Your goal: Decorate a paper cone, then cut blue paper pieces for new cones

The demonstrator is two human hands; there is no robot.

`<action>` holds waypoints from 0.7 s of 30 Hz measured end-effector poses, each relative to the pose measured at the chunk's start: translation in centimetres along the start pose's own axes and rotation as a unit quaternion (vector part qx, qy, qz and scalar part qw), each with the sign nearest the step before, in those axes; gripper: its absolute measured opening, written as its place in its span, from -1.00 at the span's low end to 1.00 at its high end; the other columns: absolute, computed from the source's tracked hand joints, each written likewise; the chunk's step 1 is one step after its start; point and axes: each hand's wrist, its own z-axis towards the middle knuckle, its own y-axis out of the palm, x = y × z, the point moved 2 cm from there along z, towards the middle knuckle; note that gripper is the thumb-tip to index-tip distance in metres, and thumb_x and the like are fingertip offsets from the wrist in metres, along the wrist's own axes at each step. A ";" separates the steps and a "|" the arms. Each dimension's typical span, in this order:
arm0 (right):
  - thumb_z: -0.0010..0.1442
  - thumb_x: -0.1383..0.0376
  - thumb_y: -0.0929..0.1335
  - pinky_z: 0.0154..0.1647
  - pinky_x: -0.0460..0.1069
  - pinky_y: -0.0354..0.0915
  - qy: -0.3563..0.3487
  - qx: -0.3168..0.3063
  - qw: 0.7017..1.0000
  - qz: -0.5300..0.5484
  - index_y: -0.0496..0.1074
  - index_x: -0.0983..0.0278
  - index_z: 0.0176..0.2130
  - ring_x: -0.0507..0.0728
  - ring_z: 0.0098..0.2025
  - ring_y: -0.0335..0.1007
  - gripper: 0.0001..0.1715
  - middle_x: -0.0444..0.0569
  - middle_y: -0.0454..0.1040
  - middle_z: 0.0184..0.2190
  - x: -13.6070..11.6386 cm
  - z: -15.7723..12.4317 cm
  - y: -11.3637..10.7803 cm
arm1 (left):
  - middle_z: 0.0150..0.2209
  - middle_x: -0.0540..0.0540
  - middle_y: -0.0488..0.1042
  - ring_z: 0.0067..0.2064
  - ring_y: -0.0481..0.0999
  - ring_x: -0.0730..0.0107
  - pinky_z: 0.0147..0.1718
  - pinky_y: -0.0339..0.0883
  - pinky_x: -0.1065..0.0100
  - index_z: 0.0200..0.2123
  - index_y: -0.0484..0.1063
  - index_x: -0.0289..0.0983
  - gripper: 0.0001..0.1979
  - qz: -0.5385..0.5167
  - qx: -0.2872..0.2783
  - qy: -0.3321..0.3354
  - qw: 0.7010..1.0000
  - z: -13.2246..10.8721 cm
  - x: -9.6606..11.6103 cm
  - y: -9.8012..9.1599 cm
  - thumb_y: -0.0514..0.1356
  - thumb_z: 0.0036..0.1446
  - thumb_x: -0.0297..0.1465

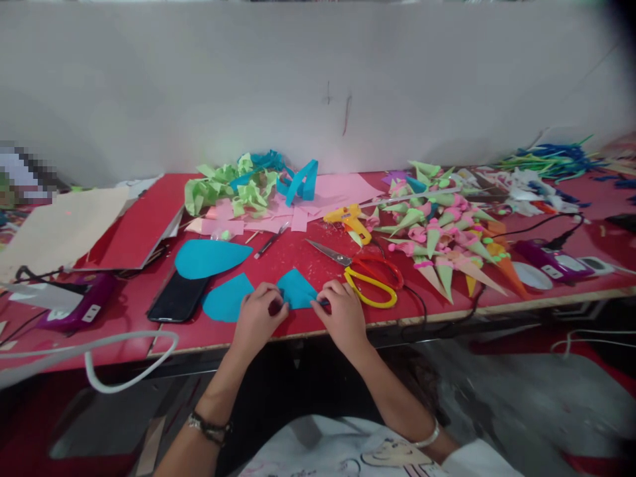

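Between my two hands is a blue paper piece [297, 289] with a pointed top, lying low over the red table's near edge. My left hand [258, 319] is closed with its fingertips pinched at the left side of that piece. My right hand [344, 317] pinches the opposite corner between thumb and fingers. Another blue cutout [224, 299], rounded on one side, lies beside my left hand and partly behind it. Farther up, a teardrop-shaped blue cutout [211, 257] overlaps a black phone [179, 298]. Close to my right hand rest scissors [373, 286] with red and yellow handles, blades part-way apart.
A yellow glue gun [350, 218] and a cutter knife [271, 240] lie behind. Green paper scraps [223, 185] are heaped at the wall. Several pink and green paper cones [442, 232] pile up at right. Purple power sockets [554, 260] and cables sit farther right; a white cable [134, 338] loops at left.
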 end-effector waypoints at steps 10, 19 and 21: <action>0.08 0.30 0.32 -0.25 -0.01 0.18 -0.036 -0.039 0.996 0.078 0.40 0.24 -0.43 0.11 -0.28 0.24 -0.93 -0.08 0.37 -0.32 0.9 -0.3 -0.8 | -0.28 -0.04 0.47 -0.22 0.44 0.35 -0.17 0.16 0.27 -0.57 0.35 -0.24 -0.80 -0.018 -0.026 0.027 0.999 -0.2 0.0 -0.4 0.16 0.00 -0.26; 0.10 0.24 0.30 -0.25 -0.02 0.17 -0.021 -0.020 0.997 0.074 0.36 0.26 -0.50 0.10 -0.30 0.23 -0.81 -0.08 0.38 -0.35 0.8 -0.2 -0.5 | -0.31 -0.06 0.51 -0.25 0.45 0.33 -0.22 0.19 0.28 -0.58 0.32 -0.25 -0.78 0.038 0.021 0.031 0.999 -0.9 0.0 -0.6 0.13 0.04 -0.28; 0.09 0.24 0.31 -0.25 -0.02 0.16 -0.014 -0.017 0.997 0.067 0.34 0.26 -0.51 0.10 -0.30 0.22 -0.81 -0.09 0.38 -0.36 0.7 -0.2 -0.4 | -0.32 -0.07 0.49 -0.28 0.44 0.35 -0.27 0.20 0.32 -0.57 0.31 -0.26 -0.78 0.047 0.021 0.031 0.998 -0.9 0.2 -0.5 0.11 0.06 -0.29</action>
